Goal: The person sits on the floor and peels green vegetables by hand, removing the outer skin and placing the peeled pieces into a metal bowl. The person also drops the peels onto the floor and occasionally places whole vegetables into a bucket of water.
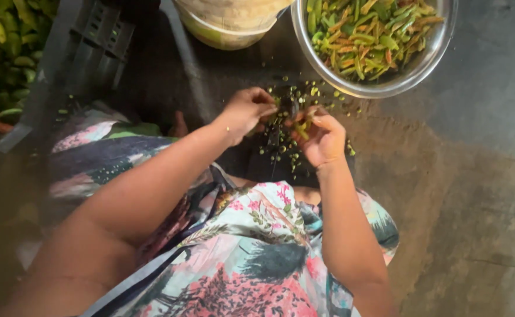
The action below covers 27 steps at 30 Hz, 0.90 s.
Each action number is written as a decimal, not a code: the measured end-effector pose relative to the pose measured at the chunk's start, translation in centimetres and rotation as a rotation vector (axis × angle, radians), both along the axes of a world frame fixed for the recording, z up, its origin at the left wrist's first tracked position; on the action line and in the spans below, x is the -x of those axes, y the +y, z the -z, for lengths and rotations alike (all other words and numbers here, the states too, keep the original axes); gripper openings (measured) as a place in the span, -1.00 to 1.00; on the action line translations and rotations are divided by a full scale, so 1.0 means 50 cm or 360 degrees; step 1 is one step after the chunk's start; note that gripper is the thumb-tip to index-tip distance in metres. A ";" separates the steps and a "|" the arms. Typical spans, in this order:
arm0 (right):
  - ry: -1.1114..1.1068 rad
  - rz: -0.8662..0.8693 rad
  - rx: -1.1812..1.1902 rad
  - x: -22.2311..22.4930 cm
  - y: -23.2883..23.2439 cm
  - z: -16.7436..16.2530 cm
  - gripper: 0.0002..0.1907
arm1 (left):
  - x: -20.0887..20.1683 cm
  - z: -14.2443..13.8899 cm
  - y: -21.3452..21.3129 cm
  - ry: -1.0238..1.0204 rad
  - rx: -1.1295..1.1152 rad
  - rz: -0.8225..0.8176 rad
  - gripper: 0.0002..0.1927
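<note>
Both hands meet over a dark board on the floor. The left hand (247, 113) pinches closed on a thin green pod (275, 120); the right hand (322, 138) curls closed around another green pod piece (302, 130). Small loose green peas (295, 94) lie scattered beside a round steel bowl (427, 58) of empty pods

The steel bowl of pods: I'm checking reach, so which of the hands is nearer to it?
Right. The right hand lies just below the steel bowl rim; the left hand is farther off to its left.
</note>
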State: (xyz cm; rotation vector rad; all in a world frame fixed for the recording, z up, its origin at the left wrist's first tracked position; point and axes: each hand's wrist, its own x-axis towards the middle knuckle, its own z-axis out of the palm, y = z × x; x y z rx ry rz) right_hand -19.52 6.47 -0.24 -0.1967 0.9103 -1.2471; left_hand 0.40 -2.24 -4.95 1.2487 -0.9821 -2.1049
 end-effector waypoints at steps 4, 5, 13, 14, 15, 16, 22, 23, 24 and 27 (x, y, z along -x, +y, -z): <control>0.0299 -0.0127 -0.0361 -0.061 0.021 0.010 -0.78 | 0.005 -0.008 0.063 -0.0243 0.0570 0.0290 -0.85; 0.0367 -0.0183 -0.0321 -0.073 0.024 0.014 -0.78 | 0.007 -0.008 0.072 -0.0325 0.0780 0.0342 -0.82; 0.0365 -0.0093 -0.0172 -0.054 0.027 0.015 -0.80 | 0.007 0.028 0.029 0.0470 -0.0267 -0.0273 -0.67; 0.0435 -0.0146 -0.0145 -0.061 0.032 0.015 -0.76 | 0.007 0.032 0.026 0.0523 -0.0280 -0.0348 -0.64; 0.0506 -0.0197 -0.0116 -0.070 0.036 0.015 -0.73 | 0.009 0.034 0.026 0.0539 -0.0204 -0.0371 -0.63; 0.0523 -0.0199 -0.0076 -0.079 0.043 0.014 -0.71 | 0.011 0.035 0.027 0.0554 -0.0130 -0.0393 -0.61; 0.0809 0.0071 0.0229 -0.120 0.055 0.012 -0.68 | 0.012 0.002 0.053 0.0469 -0.0047 -0.0270 -0.65; 0.0881 0.0105 0.0184 -0.115 0.049 0.012 -0.73 | 0.011 -0.008 0.054 0.0442 -0.0095 -0.0215 -0.66; 0.0952 0.0137 0.0136 -0.109 0.044 0.011 -0.78 | 0.009 -0.019 0.054 0.0448 -0.0059 -0.0168 -0.62; 0.0888 0.0090 0.0112 -0.093 0.039 0.006 -0.78 | -0.004 -0.052 0.051 0.0218 0.0233 0.0049 -0.59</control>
